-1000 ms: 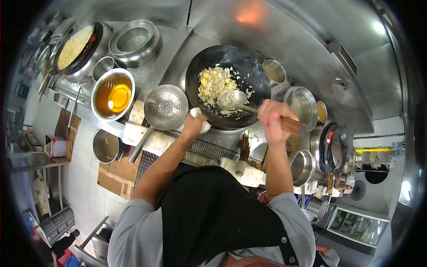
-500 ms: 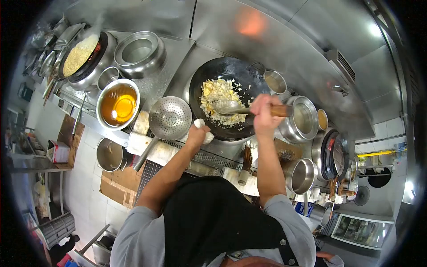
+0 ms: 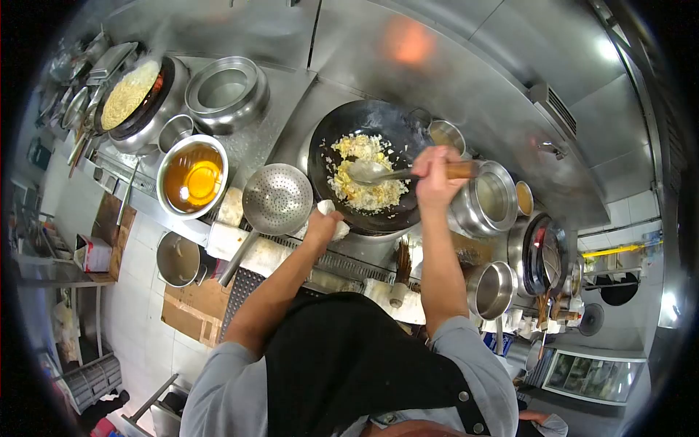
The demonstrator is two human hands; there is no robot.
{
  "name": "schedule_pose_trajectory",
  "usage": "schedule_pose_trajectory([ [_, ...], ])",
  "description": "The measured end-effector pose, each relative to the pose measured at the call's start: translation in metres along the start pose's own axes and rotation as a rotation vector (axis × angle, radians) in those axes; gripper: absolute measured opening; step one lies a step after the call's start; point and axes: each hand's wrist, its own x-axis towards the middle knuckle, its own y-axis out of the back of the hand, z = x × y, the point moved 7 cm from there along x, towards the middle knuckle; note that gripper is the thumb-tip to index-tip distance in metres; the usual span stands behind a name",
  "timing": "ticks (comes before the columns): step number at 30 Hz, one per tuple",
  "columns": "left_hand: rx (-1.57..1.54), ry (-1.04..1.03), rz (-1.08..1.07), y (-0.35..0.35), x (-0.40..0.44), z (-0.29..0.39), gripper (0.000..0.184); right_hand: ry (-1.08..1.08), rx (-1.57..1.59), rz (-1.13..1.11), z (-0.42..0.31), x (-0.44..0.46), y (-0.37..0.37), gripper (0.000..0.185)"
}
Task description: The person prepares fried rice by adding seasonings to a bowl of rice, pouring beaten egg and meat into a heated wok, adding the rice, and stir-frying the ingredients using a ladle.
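Rice and egg (image 3: 378,197), frame centre, in black wok (image 3: 357,120). Ladle (image 3: 366,172): handle wrapped by my right fingers (image 3: 429,162); best swept low under clumps. White cloth (image 3: 341,231): bunched in my closed left fingers (image 3: 330,219) at wok's rim; steady grip advised.

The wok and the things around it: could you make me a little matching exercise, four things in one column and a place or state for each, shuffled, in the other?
Things
1. Ladle
2. Strainer
3. Bowl
4. Cloth

Places and states
A. Holds amber liquid
B. White, held in the left hand
C. Pierced all over with small holes
D. Gripped by the right hand, its end in the food in the wok

Right pairs: 1-D, 2-C, 3-A, 4-B
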Motion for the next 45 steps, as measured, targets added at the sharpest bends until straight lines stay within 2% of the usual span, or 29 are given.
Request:
schedule_pose_trajectory([
  [2,0.007,0.037,0.028,0.001,-0.005,-0.002,0.027,0.080,0.021,0.009,-0.017,0.005,0.014,0.031],
  [3,0.005,0.040,0.025,-0.001,-0.009,-0.001,0.027,0.079,0.017,0.009,-0.004,0.000,0.019,0.031],
  [5,-0.029,-0.069,0.034,-0.002,-0.011,0.009,0.016,0.003,-0.117,0.016,0.021,-0.006,0.015,0.031],
  [7,-0.018,-0.062,0.029,-0.002,-0.009,0.011,0.018,-0.024,-0.078,-0.047,0.013,0.004,0.015,0.031],
  [9,-0.013,-0.043,0.026,0.000,-0.006,0.002,0.019,0.095,-0.077,0.023,-0.018,0.013,0.018,0.032],
  [11,-0.035,-0.051,0.023,0.001,0.000,-0.002,0.025,0.144,0.040,0.019,0.003,0.006,0.029,0.032],
  [13,-0.008,-0.048,0.016,0.000,-0.008,0.008,0.026,-0.041,-0.116,0.057,0.042,-0.005,0.028,0.032],
  [15,0.017,-0.042,0.011,-0.001,-0.011,0.012,0.028,-0.059,-0.151,-0.002,0.016,0.004,0.010,0.033],
  [17,-0.047,-0.051,-0.003,-0.001,-0.009,0.008,0.025,0.030,-0.185,0.156,-0.016,0.007,0.014,0.035],
  [19,-0.037,-0.041,-0.006,0.000,-0.004,0.005,0.024,0.115,-0.062,0.092,0.001,-0.001,0.022,0.034],
  [21,-0.021,-0.031,-0.010,0.000,-0.002,0.000,0.023,0.216,-0.420,0.058,0.021,-0.019,0.005,0.034],
  [23,-0.026,-0.020,0.026,0.002,0.000,0.000,0.021,0.035,-0.330,-0.109,0.023,-0.044,-0.018,0.031],
  [25,-0.050,-0.028,0.022,0.000,0.000,0.000,0.022,0.018,-0.393,-0.259,-0.022,-0.078,-0.036,0.036],
  [26,-0.076,-0.044,0.019,-0.002,-0.001,0.006,0.023,0.021,-0.402,-0.250,-0.028,-0.087,-0.034,0.036],
  [28,-0.019,0.014,0.038,-0.002,-0.016,0.019,0.022,-0.020,-0.302,-0.065,-0.035,-0.095,-0.013,0.035],
  [29,0.044,0.079,0.061,-0.001,-0.025,0.019,0.022,-0.069,-0.468,-0.014,-0.017,-0.085,0.009,0.034],
  [30,0.121,-0.005,0.007,0.013,-0.021,0.003,0.020,-0.099,-0.265,0.070,-0.003,-0.064,0.022,0.035],
  [31,0.065,-0.017,0.008,0.022,-0.056,0.011,0.019,-0.113,-0.397,0.101,-0.004,-0.036,0.033,0.036],
  [32,-0.137,0.002,-0.006,0.033,-0.080,0.006,0.022,-0.089,-0.383,0.236,-0.015,-0.003,0.048,0.042],
  [33,-0.176,0.006,-0.033,0.044,-0.111,0.008,0.027,-0.076,-0.418,0.287,-0.057,0.024,0.047,0.044],
  [35,-0.040,-0.020,-0.028,0.075,-0.131,-0.012,0.032,-0.054,-0.211,0.301,-0.113,0.048,0.055,0.044],
  [37,-0.045,0.068,-0.005,0.056,-0.138,0.020,0.027,-0.155,0.096,0.228,-0.151,0.033,0.039,0.039],
  [38,-0.176,0.100,0.015,0.045,-0.111,0.009,0.022,-0.055,0.011,0.190,-0.160,0.021,0.026,0.035],
  [40,-0.188,0.080,0.023,0.022,-0.052,0.002,0.022,-0.095,-0.222,0.326,-0.099,-0.009,0.022,0.032],
  [41,-0.132,0.066,0.047,0.016,-0.024,-0.008,0.022,-0.134,-0.224,0.347,-0.061,-0.022,0.008,0.031],
  [42,-0.110,0.047,0.028,0.018,-0.015,-0.017,0.022,-0.103,-0.110,0.254,-0.020,-0.027,0.009,0.030],
  [43,-0.085,0.027,0.004,0.018,-0.012,-0.019,0.021,-0.110,-0.138,0.173,-0.010,-0.020,0.002,0.032],
  [45,-0.066,-0.011,-0.099,0.039,-0.050,-0.015,0.021,-0.084,-0.273,0.268,-0.030,0.007,0.021,0.033],
])
